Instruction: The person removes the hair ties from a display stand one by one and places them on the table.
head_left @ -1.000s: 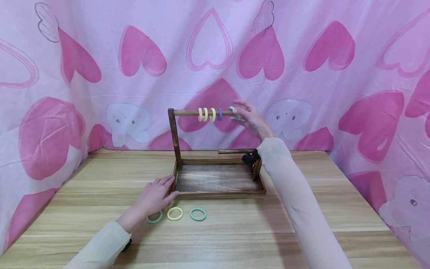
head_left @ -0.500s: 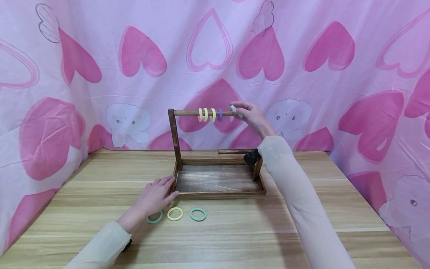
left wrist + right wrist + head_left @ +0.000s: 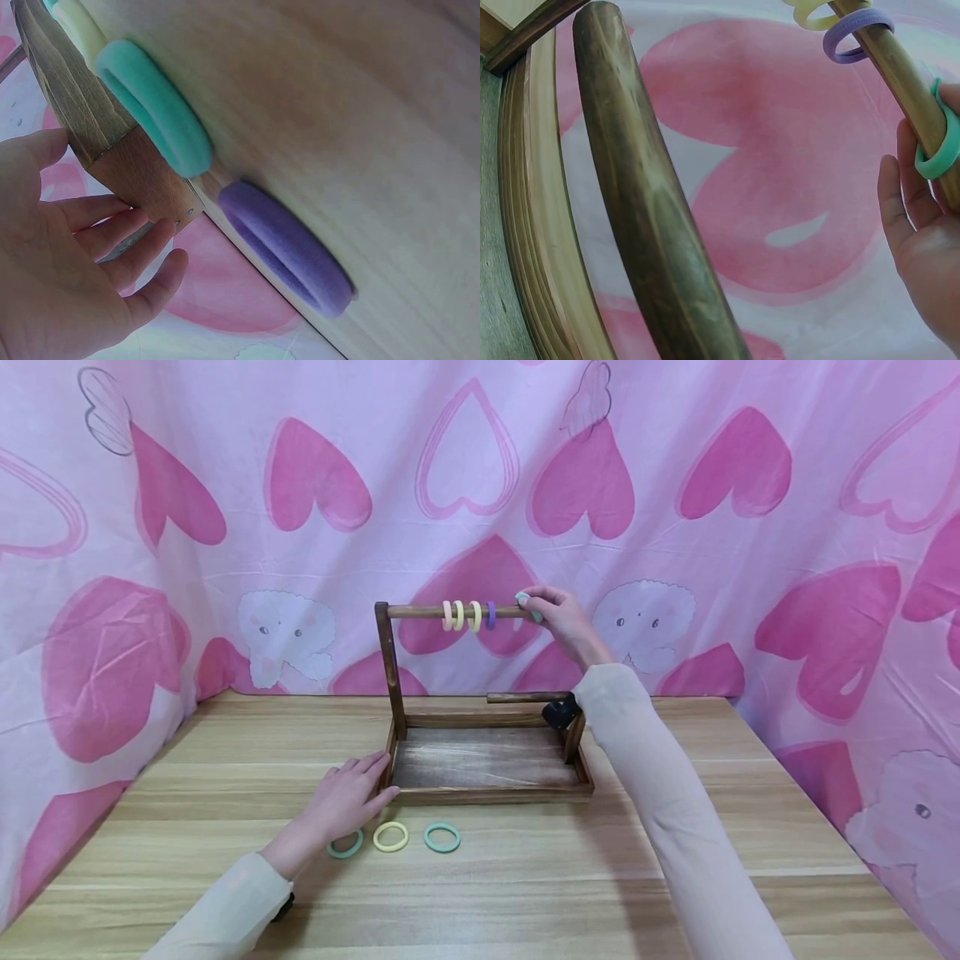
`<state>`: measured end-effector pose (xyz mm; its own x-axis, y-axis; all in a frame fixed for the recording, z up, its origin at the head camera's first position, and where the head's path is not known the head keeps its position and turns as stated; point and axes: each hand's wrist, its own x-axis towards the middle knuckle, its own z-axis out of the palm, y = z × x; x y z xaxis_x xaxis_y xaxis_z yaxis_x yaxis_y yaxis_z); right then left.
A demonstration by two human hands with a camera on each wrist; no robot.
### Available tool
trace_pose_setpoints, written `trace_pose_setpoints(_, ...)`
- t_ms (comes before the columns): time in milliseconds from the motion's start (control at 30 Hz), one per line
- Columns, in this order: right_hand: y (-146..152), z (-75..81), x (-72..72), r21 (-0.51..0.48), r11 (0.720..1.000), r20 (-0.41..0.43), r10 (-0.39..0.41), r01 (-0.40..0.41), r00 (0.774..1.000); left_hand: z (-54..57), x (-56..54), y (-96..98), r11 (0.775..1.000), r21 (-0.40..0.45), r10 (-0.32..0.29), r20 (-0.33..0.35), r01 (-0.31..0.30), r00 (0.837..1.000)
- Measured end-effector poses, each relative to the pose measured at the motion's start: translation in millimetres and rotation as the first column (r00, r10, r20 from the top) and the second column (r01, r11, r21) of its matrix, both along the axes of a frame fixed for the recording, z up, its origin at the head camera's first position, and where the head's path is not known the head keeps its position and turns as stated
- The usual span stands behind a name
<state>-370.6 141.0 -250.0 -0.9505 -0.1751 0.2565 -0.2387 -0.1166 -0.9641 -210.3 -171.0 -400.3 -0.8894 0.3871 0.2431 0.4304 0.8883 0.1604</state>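
Observation:
My right hand (image 3: 564, 622) pinches a mint-green hair tie (image 3: 940, 159) at the right end of the wooden stand's upper rod (image 3: 423, 611). The tie loops around the rod in the right wrist view. Farther left on that rod hang a purple hair tie (image 3: 491, 615), two yellow ones and a pink one (image 3: 447, 617). My left hand (image 3: 341, 800) rests at the left front corner of the stand's tray (image 3: 495, 792), fingers extended. Near it on the table lie a green hair tie (image 3: 159, 112) and a purple hair tie (image 3: 289, 251), the purple one hidden in the head view.
A yellow hair tie (image 3: 391, 849) and another green hair tie (image 3: 442, 849) lie in front of the tray. The stand's lower rod (image 3: 517, 698) passes beneath my right forearm. A pink heart-print cloth (image 3: 480, 468) hangs behind the wooden table (image 3: 525, 893).
My right fingers, spread a second ago, have drawn together around the green hair tie at the rod's end. The left hand stays where it was.

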Motion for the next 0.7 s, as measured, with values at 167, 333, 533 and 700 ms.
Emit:
trace_pose_setpoints(167, 0.8, -1.2, -0.6, -0.062, 0.998, -0.017, -0.02, 0.019, 1.0, 0.0, -0.2, -0.1, 1.0, 0.0, 0.003, 0.007, -0.003, 1.0)
trace_pose_setpoints(333, 3.2, -3.0, -1.7, -0.119, 0.991, -0.027, -0.057, 0.054, 0.998, -0.5, -0.6, -0.1, 1.0, -0.001, 0.003, 0.009, -0.003, 1.0)
trace_pose_setpoints(533, 15.4, -16.8, -25.3, -0.182, 0.981, -0.037, -0.074, 0.066, 0.997, 0.0, -0.4, 0.1, 1.0, -0.001, 0.001, 0.007, -0.001, 1.0)
trace_pose_setpoints(700, 15.8, -6.3, -5.0, -0.185, 0.976, -0.041, -0.125, 0.115, 0.991, 0.0, -0.6, 0.1, 1.0, -0.001, 0.0, 0.004, 0.0, 1.0)
